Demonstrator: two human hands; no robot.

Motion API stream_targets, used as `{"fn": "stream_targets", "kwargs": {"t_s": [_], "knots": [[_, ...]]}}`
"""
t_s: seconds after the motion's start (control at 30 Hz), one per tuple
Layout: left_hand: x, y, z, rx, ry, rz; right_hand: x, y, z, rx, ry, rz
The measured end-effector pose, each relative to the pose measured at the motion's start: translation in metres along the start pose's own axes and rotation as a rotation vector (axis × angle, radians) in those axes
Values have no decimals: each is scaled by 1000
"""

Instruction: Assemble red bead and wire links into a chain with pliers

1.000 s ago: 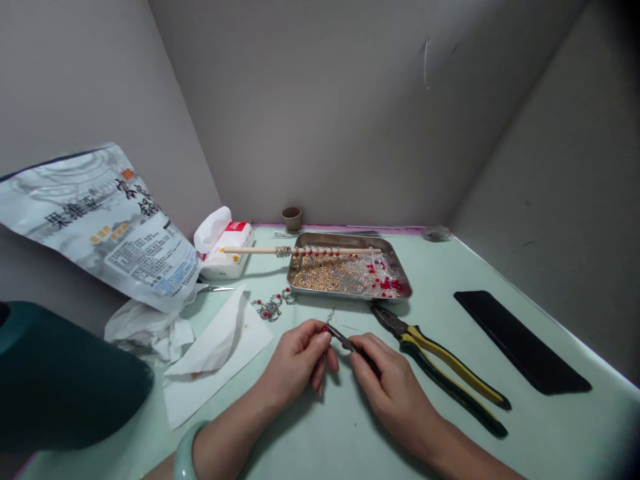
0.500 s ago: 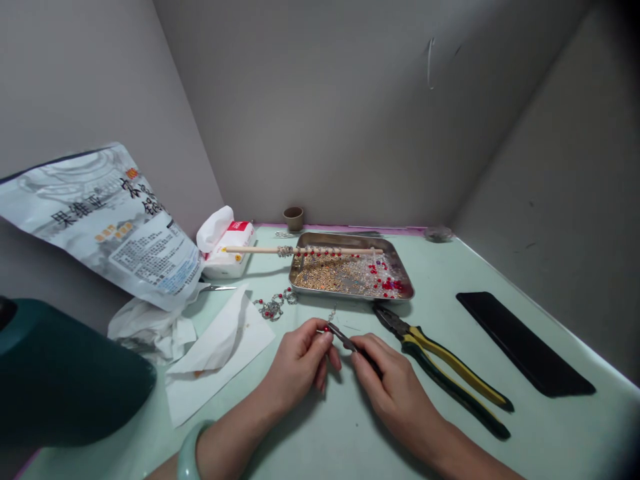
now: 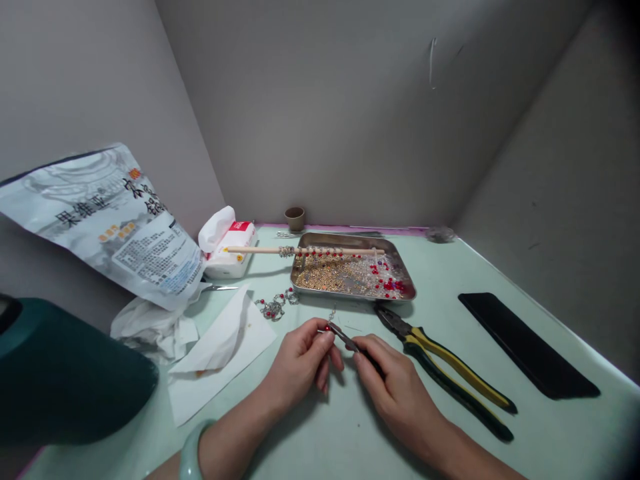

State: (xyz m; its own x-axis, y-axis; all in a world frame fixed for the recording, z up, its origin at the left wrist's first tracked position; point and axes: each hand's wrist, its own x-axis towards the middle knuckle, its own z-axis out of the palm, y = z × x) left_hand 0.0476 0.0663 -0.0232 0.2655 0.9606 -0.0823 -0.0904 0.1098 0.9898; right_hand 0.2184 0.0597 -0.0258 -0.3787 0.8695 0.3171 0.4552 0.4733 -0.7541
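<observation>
My left hand (image 3: 305,360) pinches a small beaded wire piece (image 3: 328,327) with a red bead between thumb and forefinger. A short clear-beaded end rises above the fingertips. My right hand (image 3: 395,383) is closed around slim dark pliers (image 3: 347,339), whose tip meets the piece at the red bead. How far the jaws are parted is too small to tell. Behind my hands stands a metal tray (image 3: 355,296) of gold, clear and red beads. A wooden stick (image 3: 255,250) strung with wire loops and red beads lies across it. A beaded chain (image 3: 274,307) is heaped left of the tray.
Large pliers (image 3: 450,363) with green and yellow handles lie right of my hands, beside a black flat strip (image 3: 525,343). At left are white paper (image 3: 220,373), a tissue pack (image 3: 233,250), a printed pouch (image 3: 115,227) and a dark green container (image 3: 75,373). A small brown cup (image 3: 295,219) stands behind.
The whole view has shifted very slightly to the right. Both hands keep the same hold on the beaded piece and the slim pliers.
</observation>
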Motion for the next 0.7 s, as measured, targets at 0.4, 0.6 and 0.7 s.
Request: {"fn": "stream_targets", "kwargs": {"t_s": [0.4,0.6,0.7], "knots": [[-1,3,-1,-107,-4,-92,-5,8,4,-274,90,-181],[-3,9,-2,-241,-21,-189,-4,8,3,-285,98,-210],[-3,11,-5,-291,-43,-211,-3,11,1,-243,73,-212]]}}
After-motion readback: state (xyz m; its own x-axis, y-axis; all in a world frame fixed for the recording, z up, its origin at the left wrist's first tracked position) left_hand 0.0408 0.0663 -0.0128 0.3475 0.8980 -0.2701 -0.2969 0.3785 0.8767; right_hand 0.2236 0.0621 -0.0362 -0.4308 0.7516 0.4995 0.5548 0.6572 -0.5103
